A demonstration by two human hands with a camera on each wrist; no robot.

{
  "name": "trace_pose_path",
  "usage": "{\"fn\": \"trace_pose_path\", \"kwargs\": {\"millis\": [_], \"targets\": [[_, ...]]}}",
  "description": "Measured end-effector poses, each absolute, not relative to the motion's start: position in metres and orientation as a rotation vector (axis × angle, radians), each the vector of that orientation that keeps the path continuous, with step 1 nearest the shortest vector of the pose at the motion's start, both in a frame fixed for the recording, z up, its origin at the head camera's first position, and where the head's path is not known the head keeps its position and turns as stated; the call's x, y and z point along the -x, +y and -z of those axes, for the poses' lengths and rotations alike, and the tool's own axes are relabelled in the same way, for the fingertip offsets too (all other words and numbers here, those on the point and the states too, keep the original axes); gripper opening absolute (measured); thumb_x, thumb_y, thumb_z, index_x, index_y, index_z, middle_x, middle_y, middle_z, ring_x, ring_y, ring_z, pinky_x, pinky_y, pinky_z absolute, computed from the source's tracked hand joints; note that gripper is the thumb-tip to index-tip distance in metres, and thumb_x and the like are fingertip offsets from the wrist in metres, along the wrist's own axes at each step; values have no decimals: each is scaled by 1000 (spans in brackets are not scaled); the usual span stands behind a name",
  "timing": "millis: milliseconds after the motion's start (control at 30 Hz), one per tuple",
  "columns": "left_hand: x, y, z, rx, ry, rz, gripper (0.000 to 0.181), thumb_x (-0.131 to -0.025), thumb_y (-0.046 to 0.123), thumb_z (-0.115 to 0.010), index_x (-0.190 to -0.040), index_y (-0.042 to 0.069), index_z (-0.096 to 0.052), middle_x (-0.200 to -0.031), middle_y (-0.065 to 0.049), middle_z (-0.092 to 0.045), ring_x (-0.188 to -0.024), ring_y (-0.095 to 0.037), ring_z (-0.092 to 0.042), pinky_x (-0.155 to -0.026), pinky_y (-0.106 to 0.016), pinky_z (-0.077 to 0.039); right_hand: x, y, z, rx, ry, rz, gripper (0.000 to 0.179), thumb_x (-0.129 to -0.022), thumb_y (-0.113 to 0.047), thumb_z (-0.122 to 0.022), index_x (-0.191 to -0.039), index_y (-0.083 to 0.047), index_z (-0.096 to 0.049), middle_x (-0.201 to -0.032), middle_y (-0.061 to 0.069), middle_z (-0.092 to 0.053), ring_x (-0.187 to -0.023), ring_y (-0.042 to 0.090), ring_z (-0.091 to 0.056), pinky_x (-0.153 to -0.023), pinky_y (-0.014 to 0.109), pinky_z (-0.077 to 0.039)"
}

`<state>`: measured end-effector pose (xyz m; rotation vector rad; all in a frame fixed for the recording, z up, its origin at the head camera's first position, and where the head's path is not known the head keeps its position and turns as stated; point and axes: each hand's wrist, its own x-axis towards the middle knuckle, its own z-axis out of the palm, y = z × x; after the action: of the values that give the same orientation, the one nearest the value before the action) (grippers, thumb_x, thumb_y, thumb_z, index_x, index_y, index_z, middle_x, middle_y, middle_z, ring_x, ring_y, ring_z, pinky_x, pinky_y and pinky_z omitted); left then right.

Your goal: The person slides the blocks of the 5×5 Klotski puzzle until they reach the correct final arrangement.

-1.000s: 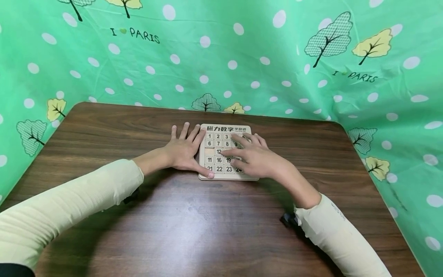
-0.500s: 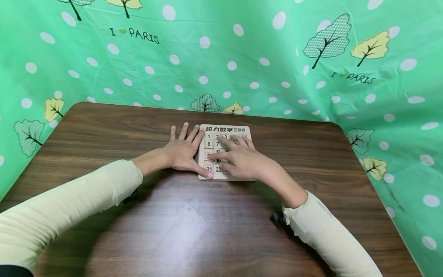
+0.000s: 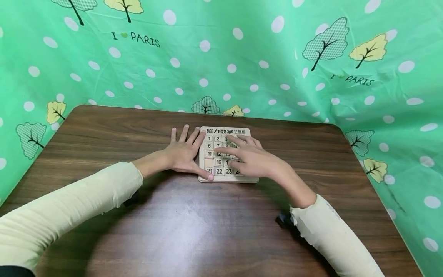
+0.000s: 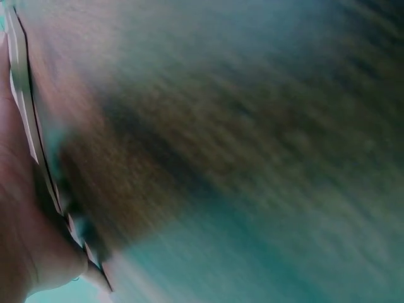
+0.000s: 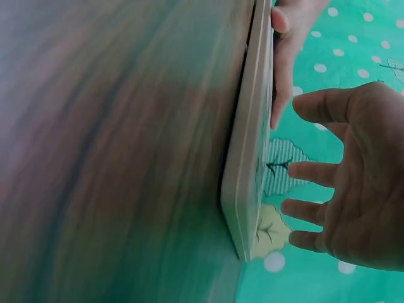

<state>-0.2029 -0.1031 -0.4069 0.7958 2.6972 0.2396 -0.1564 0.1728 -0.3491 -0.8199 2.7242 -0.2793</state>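
A wooden sliding number puzzle [image 3: 220, 131] lies flat on the table, its numbered tiles in rows. The bare slot [image 3: 209, 163] sits in the left column, between tile 11 [image 3: 209, 154] and tile 21 [image 3: 209, 170]. Along the board's left edge my left hand [image 3: 181, 154] rests with fingers spread, its thumb on the lower left corner. Over the right half is my right hand [image 3: 259, 158], fingers extended, the index fingertip near tile 12. In the right wrist view its fingers [image 5: 309, 170] stand apart from the board [image 5: 246, 158]. Several right-side tiles are hidden under it.
The brown wood-grain table [image 3: 187, 231] surrounds the board. A green polka-dot curtain [image 3: 204, 61] hangs along the table's back and sides. Pale sleeves cover both forearms, and a dark wrist device [image 3: 284, 221] shows at the right cuff.
Tile 11 has slid away from me into the third row, so the bare slot is now below it. The right hand reached left over that tile, then drew back right. The left hand stayed put.
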Motion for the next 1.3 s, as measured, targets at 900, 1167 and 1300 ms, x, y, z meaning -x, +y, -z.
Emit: {"fn": "trace_pose_path", "kwargs": {"millis": [900,1167,1300], "targets": [[207,-105,395,-798,2605,-271,171,-65,102,-78,-182,17,15,-190,-17,16,-173,-52,21,-132,-82,16,118,247,341,656,2820,301,51,-113,-42,-66,-163,-38,-61,-185,20,-34,-169,57,-26,-129,85,-18],[208,-105,392,-793,2592,-218,171,-65,105,-75,-181,17,15,-190,-17,18,-173,-53,21,-133,-83,14,111,239,350,727,2803,281,49,-113,-43,-65,-162,-38,-63,-185,19,-34,-170,57,-27,-130,85,-21],[208,-104,390,-786,2582,-208,171,-66,105,-75,-181,17,16,-190,-17,19,-173,-53,22,-133,-82,14,113,220,353,802,2784,267,50,-114,-45,-63,-164,-41,-60,-187,18,-31,-170,56,-27,-132,84,-20]]}}
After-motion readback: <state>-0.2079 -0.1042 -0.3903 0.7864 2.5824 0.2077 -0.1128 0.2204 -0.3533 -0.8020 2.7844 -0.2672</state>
